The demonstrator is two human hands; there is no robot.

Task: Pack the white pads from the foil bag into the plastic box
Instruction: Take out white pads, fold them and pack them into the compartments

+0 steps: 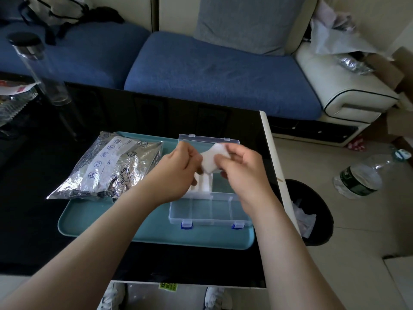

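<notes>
Left hand (178,166), right hand (240,166) pinching soft white pad (211,158), clear plastic box (210,211)

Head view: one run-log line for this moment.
left hand: pinches white pad | right hand: pinches same pad over plastic box | box: open, pads inside | foil bag: on tray beside box

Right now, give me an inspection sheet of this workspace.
Surface: black table bearing a teal tray.
Job's things: foil bag on the tray's left; plastic box open on its right; packed pads in a rear compartment; white pad held above the box.
Clutter: tall clear bottle at the table's far left.
Hands: left hand and right hand both pinch the white pad.
Cables: nothing seen.
Surroundings: blue sofa behind; black bin and water bottle on the floor, right.
</notes>
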